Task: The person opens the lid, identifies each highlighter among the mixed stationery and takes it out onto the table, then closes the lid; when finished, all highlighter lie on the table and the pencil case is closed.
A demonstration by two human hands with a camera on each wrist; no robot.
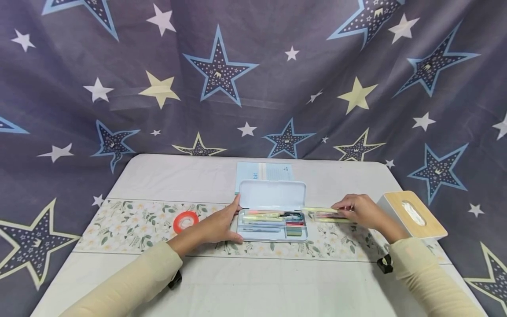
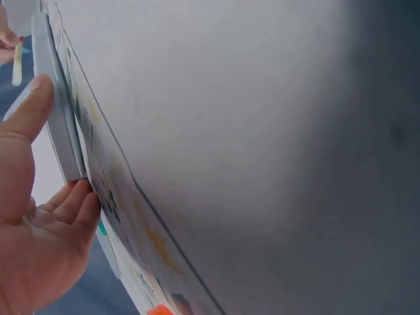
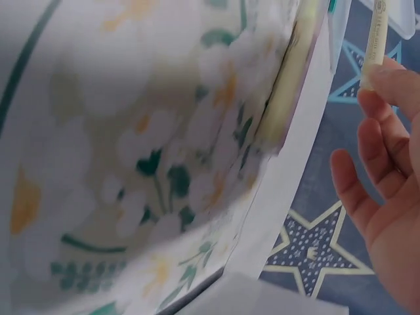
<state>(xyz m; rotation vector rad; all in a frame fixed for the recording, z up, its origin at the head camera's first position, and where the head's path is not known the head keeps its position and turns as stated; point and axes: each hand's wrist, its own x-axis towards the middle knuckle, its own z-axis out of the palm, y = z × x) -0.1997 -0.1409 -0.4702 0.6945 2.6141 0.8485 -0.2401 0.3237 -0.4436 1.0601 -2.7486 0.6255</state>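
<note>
Starting at the left of my head view, a red tape roll (image 1: pixel 178 223) lies on the floral runner (image 1: pixel 138 220), with the left forearm passing close in front and covering its lower right edge. Next comes the left hand (image 1: pixel 219 224), which holds the left end of the pencil case (image 1: pixel 273 240), thumb at the near corner and fingers at the hinge corner. The case sits near the middle of the runner. Its raised lid (image 1: pixel 272 195) stands in front of a light blue booklet (image 1: pixel 277 171), so I see only the booklet's upper part and a sliver at the left. Pens (image 1: pixel 263 218) fill the case's rear section, overlapping too much for me to count; a green block (image 1: pixel 294 231) sits in the front right compartment.

Right of the case, the right hand (image 1: pixel 362 211) pinches a pale yellow pen (image 1: pixel 318 210) between thumb and forefinger, the other fingers loosely bent. The fingers hide one end of it, and its print is too small to read. Under that hand, more slim items (image 1: pixel 328 219), apparently pens, lie on the runner, blurred in the right wrist view. A tissue box (image 1: pixel 396 204) with a wooden top stands just beyond that hand and crowds its right side. My left wrist view gives the case only edge-on, its contents out of sight.
</note>
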